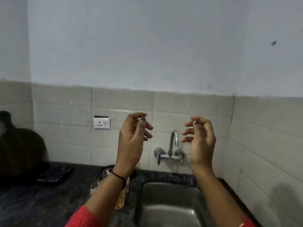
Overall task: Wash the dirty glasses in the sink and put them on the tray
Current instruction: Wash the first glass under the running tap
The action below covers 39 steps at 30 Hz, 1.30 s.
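Observation:
My left hand (132,138) and my right hand (199,138) are both raised in front of the tiled wall, above the steel sink (165,203). Their fingers hang loosely curled and hold nothing. The palms face each other, with the wall tap (172,145) showing between them. Only the far part of the sink basin is visible, and I see no glasses in it. A clear plastic item (98,182) sits on the counter left of the sink, partly hidden by my left forearm. No tray is in view.
A dark stone counter (41,202) runs left of the sink. A dark rounded object (19,145) stands at the far left beside a dark flat item (55,174). A white wall socket (101,122) is above the counter. The tiled wall closes the right side.

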Each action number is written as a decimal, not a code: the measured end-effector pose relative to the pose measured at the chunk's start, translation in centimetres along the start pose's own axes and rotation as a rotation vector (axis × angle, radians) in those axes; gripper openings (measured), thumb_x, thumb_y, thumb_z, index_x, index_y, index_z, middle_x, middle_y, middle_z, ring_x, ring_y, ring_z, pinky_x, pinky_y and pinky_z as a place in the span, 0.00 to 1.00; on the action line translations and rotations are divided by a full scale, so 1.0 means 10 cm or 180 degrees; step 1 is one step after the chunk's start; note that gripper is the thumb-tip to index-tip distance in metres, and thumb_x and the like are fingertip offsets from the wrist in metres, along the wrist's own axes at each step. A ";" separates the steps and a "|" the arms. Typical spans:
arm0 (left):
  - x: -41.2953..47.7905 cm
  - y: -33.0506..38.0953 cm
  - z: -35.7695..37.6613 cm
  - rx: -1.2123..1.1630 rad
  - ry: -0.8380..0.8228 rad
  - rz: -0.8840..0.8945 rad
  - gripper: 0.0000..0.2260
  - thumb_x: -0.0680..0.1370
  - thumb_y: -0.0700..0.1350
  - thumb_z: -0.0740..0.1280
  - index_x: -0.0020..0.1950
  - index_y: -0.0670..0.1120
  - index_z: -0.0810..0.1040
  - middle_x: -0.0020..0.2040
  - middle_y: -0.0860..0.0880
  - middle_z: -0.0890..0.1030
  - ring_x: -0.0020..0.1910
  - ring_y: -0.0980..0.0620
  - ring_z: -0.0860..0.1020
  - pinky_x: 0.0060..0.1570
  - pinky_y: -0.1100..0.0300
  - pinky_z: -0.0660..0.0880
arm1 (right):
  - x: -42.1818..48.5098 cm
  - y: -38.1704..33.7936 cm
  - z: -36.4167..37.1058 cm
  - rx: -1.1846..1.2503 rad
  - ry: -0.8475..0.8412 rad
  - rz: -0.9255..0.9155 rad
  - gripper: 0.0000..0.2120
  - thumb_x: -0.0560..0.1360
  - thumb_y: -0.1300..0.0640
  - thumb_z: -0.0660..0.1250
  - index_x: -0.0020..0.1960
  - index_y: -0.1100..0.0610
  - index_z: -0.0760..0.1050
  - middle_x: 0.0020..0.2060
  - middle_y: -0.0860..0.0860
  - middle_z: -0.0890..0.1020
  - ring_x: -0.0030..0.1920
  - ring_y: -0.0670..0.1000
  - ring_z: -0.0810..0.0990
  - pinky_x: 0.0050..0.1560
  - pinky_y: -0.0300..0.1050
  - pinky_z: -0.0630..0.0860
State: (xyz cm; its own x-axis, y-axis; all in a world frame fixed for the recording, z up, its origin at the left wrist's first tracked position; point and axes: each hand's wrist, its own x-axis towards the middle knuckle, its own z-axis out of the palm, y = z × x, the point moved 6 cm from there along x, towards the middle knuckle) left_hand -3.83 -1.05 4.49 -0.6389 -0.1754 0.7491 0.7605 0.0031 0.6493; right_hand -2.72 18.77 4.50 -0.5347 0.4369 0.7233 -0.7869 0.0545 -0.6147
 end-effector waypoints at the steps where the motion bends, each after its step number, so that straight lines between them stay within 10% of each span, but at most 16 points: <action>1: -0.03 -0.17 -0.04 0.0012 -0.0047 -0.0046 0.07 0.81 0.43 0.58 0.56 0.47 0.74 0.41 0.47 0.81 0.36 0.49 0.80 0.37 0.55 0.77 | -0.05 0.21 0.01 0.0004 -0.0036 0.0191 0.08 0.80 0.61 0.57 0.49 0.54 0.74 0.40 0.51 0.79 0.36 0.50 0.76 0.30 0.40 0.75; 19: -1.12 -3.92 -1.20 0.1512 -0.0134 -0.2407 0.33 0.72 0.46 0.73 0.74 0.48 0.61 0.72 0.50 0.66 0.71 0.54 0.66 0.72 0.52 0.64 | -1.73 3.77 0.35 -0.1279 -0.1063 0.3217 0.13 0.77 0.65 0.60 0.48 0.46 0.73 0.45 0.48 0.79 0.40 0.47 0.78 0.37 0.46 0.76; 25: -0.93 -4.17 -0.98 0.1491 0.0143 -0.2318 0.35 0.68 0.39 0.77 0.70 0.40 0.63 0.60 0.51 0.73 0.54 0.69 0.73 0.57 0.77 0.68 | -1.70 4.00 0.25 -0.1141 -0.1243 0.3337 0.16 0.75 0.68 0.60 0.49 0.46 0.73 0.44 0.46 0.79 0.41 0.46 0.77 0.35 0.40 0.76; 35: -0.89 -3.81 0.28 0.0740 -0.0419 -0.2116 0.30 0.63 0.46 0.77 0.62 0.44 0.70 0.56 0.55 0.78 0.55 0.62 0.78 0.51 0.72 0.73 | -1.19 3.90 -0.09 -0.0826 -0.2498 0.2841 0.34 0.68 0.59 0.75 0.68 0.42 0.64 0.63 0.39 0.74 0.62 0.35 0.72 0.58 0.34 0.73; 39: -0.91 -3.72 1.13 0.0577 -0.0936 -0.2083 0.29 0.68 0.45 0.75 0.65 0.48 0.67 0.59 0.56 0.73 0.59 0.63 0.74 0.57 0.69 0.72 | -0.91 3.86 -0.49 -0.0989 -0.1700 0.2710 0.31 0.68 0.68 0.72 0.62 0.44 0.66 0.54 0.41 0.78 0.49 0.34 0.79 0.52 0.36 0.78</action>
State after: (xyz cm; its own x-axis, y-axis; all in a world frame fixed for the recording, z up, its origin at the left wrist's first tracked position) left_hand -27.63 11.58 -24.98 -0.9792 0.0738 0.1889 0.1984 0.1554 0.9677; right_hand -26.75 21.28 -27.34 -0.9999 -0.0094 0.0127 -0.0141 0.1762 -0.9842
